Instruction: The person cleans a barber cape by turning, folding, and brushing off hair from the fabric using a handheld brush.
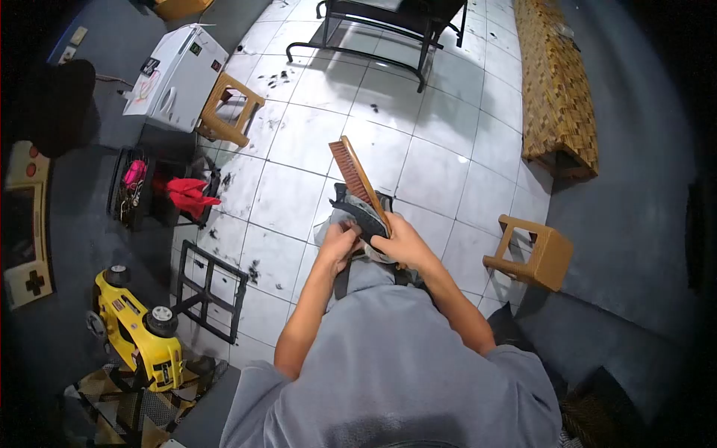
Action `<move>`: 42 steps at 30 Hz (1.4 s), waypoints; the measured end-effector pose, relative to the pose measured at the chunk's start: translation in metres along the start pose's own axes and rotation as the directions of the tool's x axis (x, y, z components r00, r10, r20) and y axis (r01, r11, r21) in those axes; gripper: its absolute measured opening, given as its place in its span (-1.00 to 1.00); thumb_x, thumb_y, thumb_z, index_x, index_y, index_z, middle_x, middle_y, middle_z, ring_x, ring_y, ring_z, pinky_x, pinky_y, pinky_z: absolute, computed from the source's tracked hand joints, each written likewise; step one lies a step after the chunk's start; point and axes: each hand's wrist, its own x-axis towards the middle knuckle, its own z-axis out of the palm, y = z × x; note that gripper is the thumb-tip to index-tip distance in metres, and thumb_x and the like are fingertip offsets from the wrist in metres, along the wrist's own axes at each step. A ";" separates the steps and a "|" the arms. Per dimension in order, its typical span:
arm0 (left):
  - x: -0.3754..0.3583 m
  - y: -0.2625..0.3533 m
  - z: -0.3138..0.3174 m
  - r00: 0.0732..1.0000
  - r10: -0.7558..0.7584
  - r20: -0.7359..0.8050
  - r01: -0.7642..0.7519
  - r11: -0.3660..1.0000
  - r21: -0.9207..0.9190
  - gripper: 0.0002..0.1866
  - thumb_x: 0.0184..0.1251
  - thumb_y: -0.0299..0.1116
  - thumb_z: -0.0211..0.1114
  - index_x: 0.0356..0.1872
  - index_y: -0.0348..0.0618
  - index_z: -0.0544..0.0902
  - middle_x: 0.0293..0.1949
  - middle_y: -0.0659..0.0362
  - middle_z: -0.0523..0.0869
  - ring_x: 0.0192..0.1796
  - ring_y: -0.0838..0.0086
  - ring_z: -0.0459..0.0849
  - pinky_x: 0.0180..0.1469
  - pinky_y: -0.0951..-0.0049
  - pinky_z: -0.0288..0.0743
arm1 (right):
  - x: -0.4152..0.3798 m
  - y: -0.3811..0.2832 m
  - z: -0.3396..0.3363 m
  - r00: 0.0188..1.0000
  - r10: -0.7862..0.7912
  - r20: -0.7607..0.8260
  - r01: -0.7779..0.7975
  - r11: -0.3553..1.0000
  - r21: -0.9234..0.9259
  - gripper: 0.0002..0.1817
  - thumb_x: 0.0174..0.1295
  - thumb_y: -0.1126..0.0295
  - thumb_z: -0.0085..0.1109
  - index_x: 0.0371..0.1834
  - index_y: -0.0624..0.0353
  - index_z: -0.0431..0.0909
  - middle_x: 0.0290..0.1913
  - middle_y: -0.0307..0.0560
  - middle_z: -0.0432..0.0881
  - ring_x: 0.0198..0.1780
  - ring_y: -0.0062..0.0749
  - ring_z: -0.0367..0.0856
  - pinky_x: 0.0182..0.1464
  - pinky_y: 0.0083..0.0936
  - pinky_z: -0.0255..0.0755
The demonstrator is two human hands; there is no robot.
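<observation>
A long wooden brush (351, 170) with reddish-brown bristles slants up and left from my right hand (404, 240), whose fingers are wrapped round its handle. Close in front of my body, a dark, curved item (364, 218) with grey material about it lies between my hands, just below the bristles. I cannot make out its kind. My left hand (341, 243) is closed at the near left edge of this item, fingertips bent inward and partly hidden. The right thumb rests near the item's right end.
Dark clumps like hair (254, 270) are scattered on the white tiles. Tan stools (549, 257) (228, 112) stand on both sides. At left are a yellow toy car (134, 328), a black frame (209, 291) and a red cloth (188, 196); a black chair (381, 15) stands ahead.
</observation>
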 end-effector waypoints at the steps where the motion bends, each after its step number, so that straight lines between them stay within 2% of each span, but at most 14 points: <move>1: 0.004 -0.004 -0.002 1.000 0.012 -0.003 -0.012 0.999 -0.032 -0.82 0.17 -0.51 0.08 -0.20 -0.29 0.50 -0.31 0.16 0.58 -0.34 0.49 0.56 -0.27 0.49 0.49 | 0.000 -0.001 0.000 0.999 -0.013 -0.029 0.012 0.999 -0.030 -0.60 -0.03 0.32 0.18 -0.17 0.37 0.41 -0.36 0.08 0.55 -0.28 -0.27 0.54 -0.21 -0.43 0.40; 4: 0.013 -0.013 -0.012 0.994 -0.039 0.101 0.096 0.761 -0.642 -0.77 0.14 -0.53 0.03 -0.16 -0.33 0.48 -0.21 0.06 0.60 -0.20 0.36 0.59 -0.11 0.39 0.53 | -0.002 -0.008 0.005 0.988 -0.016 -0.156 0.004 0.997 -0.078 -0.58 0.03 0.22 0.22 -0.21 0.36 0.40 -0.37 0.18 0.54 -0.30 -0.14 0.56 -0.22 -0.37 0.40; 7: -0.006 0.002 -0.002 0.991 -0.024 0.135 0.120 0.628 -0.769 -0.75 0.14 -0.54 0.01 -0.13 -0.36 0.47 -0.13 -0.01 0.60 -0.04 0.28 0.58 0.00 0.32 0.52 | -0.002 -0.023 0.003 0.957 0.020 -0.289 -0.038 0.998 -0.058 -0.59 0.10 0.15 0.20 -0.27 0.34 0.42 -0.43 0.16 0.54 -0.36 -0.15 0.55 -0.28 -0.37 0.38; 9: -0.012 0.013 0.006 0.991 -0.016 0.134 0.109 0.676 -0.728 -0.74 0.26 -0.46 -0.06 -0.09 -0.38 0.45 -0.09 -0.03 0.59 0.02 0.27 0.56 0.07 0.25 0.48 | -0.002 -0.030 -0.001 0.950 0.025 -0.311 -0.046 0.997 -0.059 -0.60 0.15 0.12 0.16 -0.31 0.32 0.43 -0.47 0.12 0.54 -0.40 -0.19 0.54 -0.33 -0.38 0.36; 11: 0.003 -0.004 0.002 0.998 0.005 0.056 0.032 0.764 -0.644 -0.72 0.32 -0.42 -0.11 -0.08 -0.38 0.44 -0.09 -0.02 0.59 -0.01 0.26 0.57 0.09 0.23 0.47 | 0.002 -0.018 0.004 0.916 -0.070 -0.395 0.076 0.997 0.001 -0.66 0.23 0.17 0.08 -0.37 0.30 0.41 -0.58 0.00 0.46 -0.51 -0.35 0.47 -0.42 -0.41 0.31; 18: 0.013 -0.013 -0.003 0.985 -0.148 -0.090 -0.004 0.503 -0.864 -0.58 0.46 -0.18 -0.31 -0.05 -0.27 0.44 -0.08 -0.01 0.58 -0.03 0.29 0.57 0.08 0.24 0.47 | 0.001 -0.019 0.001 0.791 0.020 -0.612 0.145 0.965 0.218 -0.71 0.31 0.27 -0.03 -0.47 0.27 0.35 -0.61 -0.26 0.35 -0.52 -0.64 0.23 -0.48 -0.59 0.18; 21: 0.002 0.001 0.004 0.955 -0.287 -0.079 0.103 0.567 -0.817 -0.55 0.47 -0.10 -0.39 -0.03 -0.11 0.46 -0.05 0.06 0.58 -0.07 0.36 0.55 0.03 0.25 0.45 | 0.004 -0.007 -0.004 0.756 -0.039 -0.653 0.196 0.966 0.169 -0.72 0.31 0.27 -0.03 -0.47 0.26 0.34 -0.62 -0.28 0.31 -0.55 -0.63 0.21 -0.52 -0.57 0.16; 22: 0.013 -0.011 0.000 0.947 -0.288 -0.139 0.108 0.697 -0.709 -0.53 0.47 -0.05 -0.41 -0.04 -0.02 0.47 -0.11 0.15 0.60 -0.17 0.41 0.53 -0.08 0.29 0.44 | 0.002 -0.005 -0.007 0.790 0.024 -0.613 0.140 0.966 0.218 -0.74 0.30 0.29 -0.02 -0.45 0.27 0.34 -0.61 -0.31 0.28 -0.57 -0.63 0.18 -0.54 -0.54 0.14; 25: 0.027 -0.031 -0.014 0.966 -0.222 -0.132 0.033 0.611 -0.791 -0.61 0.47 -0.06 -0.29 -0.08 0.00 0.47 -0.19 0.20 0.60 -0.21 0.41 0.52 -0.14 0.32 0.44 | 0.000 -0.007 -0.009 0.818 0.055 -0.573 0.090 0.971 0.222 -0.86 0.29 0.38 0.01 -0.22 0.23 0.46 -0.54 -0.43 0.33 -0.57 -0.78 0.16 -0.53 -0.71 0.09; 26: 0.036 -0.041 -0.023 0.930 -0.302 -0.209 -0.035 0.493 -0.869 -0.73 0.44 -0.14 -0.11 -0.14 -0.03 0.49 -0.24 0.19 0.58 -0.19 0.40 0.53 -0.17 0.35 0.45 | -0.002 -0.013 -0.009 0.816 0.020 -0.577 0.131 0.967 0.219 -0.86 0.26 0.39 0.04 -0.26 0.24 0.46 -0.57 -0.39 0.33 -0.57 -0.76 0.18 -0.54 -0.68 0.11; 29: 0.027 -0.036 -0.017 0.965 -0.119 -0.235 -0.120 0.596 -0.794 -0.85 0.39 -0.28 0.05 -0.18 -0.09 0.49 -0.26 0.23 0.59 -0.19 0.48 0.53 -0.14 0.39 0.42 | -0.007 -0.037 -0.005 0.815 -0.072 -0.575 0.203 0.965 0.167 -0.87 0.18 0.41 0.11 -0.34 0.27 0.47 -0.63 -0.32 0.34 -0.59 -0.72 0.24 -0.56 -0.64 0.17; 35: -0.018 0.011 0.025 0.982 0.078 -0.174 -0.154 0.858 -0.489 -0.83 0.30 -0.30 0.15 -0.35 -0.17 0.43 -0.43 0.18 0.58 -0.45 0.49 0.59 -0.52 0.46 0.47 | -0.003 -0.023 0.002 0.853 -0.070 -0.517 0.117 0.991 0.058 -0.80 0.18 0.35 0.16 -0.45 0.26 0.43 -0.67 -0.31 0.35 -0.62 -0.69 0.29 -0.58 -0.60 0.19; 38: -0.022 0.014 0.031 0.975 0.150 -0.166 -0.206 0.891 -0.404 -0.83 0.30 -0.31 0.13 -0.36 -0.16 0.38 -0.46 0.16 0.57 -0.54 0.51 0.57 -0.70 0.48 0.45 | -0.001 -0.029 0.001 0.793 -0.103 -0.601 0.157 0.987 0.039 -0.74 0.21 0.31 0.14 -0.50 0.25 0.38 -0.68 -0.29 0.33 -0.63 -0.68 0.27 -0.59 -0.59 0.19; 42: -0.032 0.021 0.033 0.988 0.075 -0.136 -0.127 0.895 -0.428 -0.87 0.30 -0.37 0.10 -0.26 -0.16 0.37 -0.43 0.17 0.58 -0.48 0.52 0.59 -0.57 0.49 0.51 | 0.006 -0.021 -0.008 0.668 -0.104 -0.737 0.213 0.976 0.056 -0.75 0.28 0.28 0.03 -0.35 0.29 0.41 -0.58 -0.24 0.36 -0.51 -0.59 0.26 -0.44 -0.54 0.24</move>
